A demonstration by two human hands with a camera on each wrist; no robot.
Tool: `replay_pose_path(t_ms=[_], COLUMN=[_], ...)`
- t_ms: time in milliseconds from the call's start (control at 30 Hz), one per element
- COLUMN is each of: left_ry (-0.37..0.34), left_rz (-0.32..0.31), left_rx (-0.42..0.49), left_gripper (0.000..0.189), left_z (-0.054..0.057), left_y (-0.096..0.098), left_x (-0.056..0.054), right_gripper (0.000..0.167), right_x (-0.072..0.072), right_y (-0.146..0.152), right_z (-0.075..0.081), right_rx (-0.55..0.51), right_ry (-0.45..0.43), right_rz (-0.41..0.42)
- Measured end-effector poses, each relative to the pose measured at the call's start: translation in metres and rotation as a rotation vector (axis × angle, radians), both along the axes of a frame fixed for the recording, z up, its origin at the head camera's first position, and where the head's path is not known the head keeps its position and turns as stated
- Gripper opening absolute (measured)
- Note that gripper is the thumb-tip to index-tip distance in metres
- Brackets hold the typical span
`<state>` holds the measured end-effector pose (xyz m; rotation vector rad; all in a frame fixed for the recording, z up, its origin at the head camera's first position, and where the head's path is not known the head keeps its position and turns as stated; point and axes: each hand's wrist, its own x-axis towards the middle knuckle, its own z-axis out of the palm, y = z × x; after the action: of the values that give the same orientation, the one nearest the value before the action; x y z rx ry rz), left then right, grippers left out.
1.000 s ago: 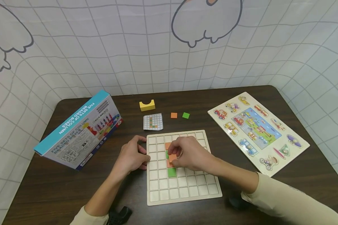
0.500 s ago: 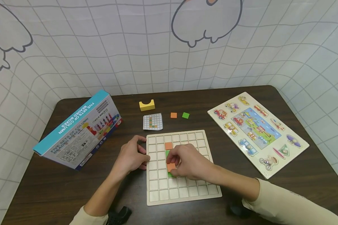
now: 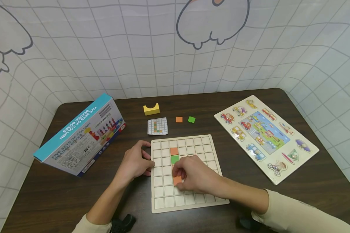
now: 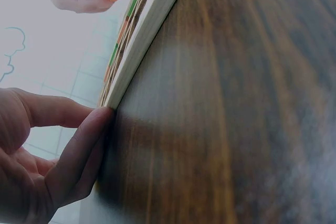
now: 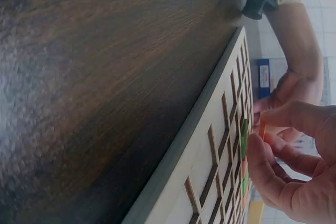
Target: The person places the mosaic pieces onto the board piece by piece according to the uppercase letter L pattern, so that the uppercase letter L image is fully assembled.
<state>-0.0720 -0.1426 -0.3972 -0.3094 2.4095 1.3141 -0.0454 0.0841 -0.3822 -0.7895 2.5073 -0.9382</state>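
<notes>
A pale wooden grid board (image 3: 165, 201) lies on the table. My left hand (image 3: 135, 161) touches its left edge, thumb and index finger spread along it; the left wrist view shows fingertips right at the rim. Over the board's lower middle, my right hand (image 3: 196, 174) pinches an orange square tile (image 3: 177, 181) between thumb and fingers. That held tile (image 5: 262, 124) appears tilted above the green tile (image 5: 244, 137) in the right wrist view. Farther up the same column sit an orange tile (image 3: 174, 151) and a green tile (image 3: 174, 159). My right hand covers part of the grid.
Behind the board lie a small grid pattern card (image 3: 157, 126), a loose orange tile (image 3: 179, 119), a green tile (image 3: 191, 119) and a yellow arch block (image 3: 151, 109). A toy box (image 3: 84, 139) stands left. A vehicle picture puzzle (image 3: 266, 139) lies right.
My right hand has moved the orange tile toward me along the column, uncovering the upper orange and green tiles. My left hand has stayed at the board's edge.
</notes>
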Motion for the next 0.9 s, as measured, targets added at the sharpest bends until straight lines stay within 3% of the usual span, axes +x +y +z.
replay_pose_path(t_ms=[433,900], left_ry=[0.009,0.008], left_rz=[-0.002,-0.010], left_rx=[0.010,0.007], left_gripper=[0.068,0.067], left_z=[-0.0008,-0.0006], left_y=[-0.0009,-0.0010], left_x=[0.0004,0.0002], right_gripper=[0.022,0.023], right_x=[0.0056,0.0086], right_y=[-0.0003,-0.0015], right_z=[-0.0024,-0.0047], right_rx=[0.030,0.031], right_ry=[-0.037,-0.011], right_rz=[0.004,0.043])
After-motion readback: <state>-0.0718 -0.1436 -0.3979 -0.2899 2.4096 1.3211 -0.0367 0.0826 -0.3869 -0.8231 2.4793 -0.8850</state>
